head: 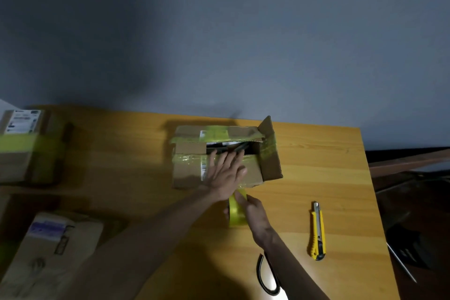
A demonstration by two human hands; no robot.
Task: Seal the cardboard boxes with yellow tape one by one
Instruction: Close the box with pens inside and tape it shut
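Note:
A cardboard box with old yellow tape strips lies in the middle of the wooden table. Its top gapes, dark contents show in the slot, and its right end flap stands open. My left hand presses flat on the near top flap, fingers straight and spread toward the gap. Just in front of the box my right hand grips a roll of yellow tape. A short stretch of tape runs from the roll up to the box's near edge.
A yellow utility knife lies to the right of my right arm. A black curved strap lies under that arm. A taped box stands at the far left and another cardboard box at the near left.

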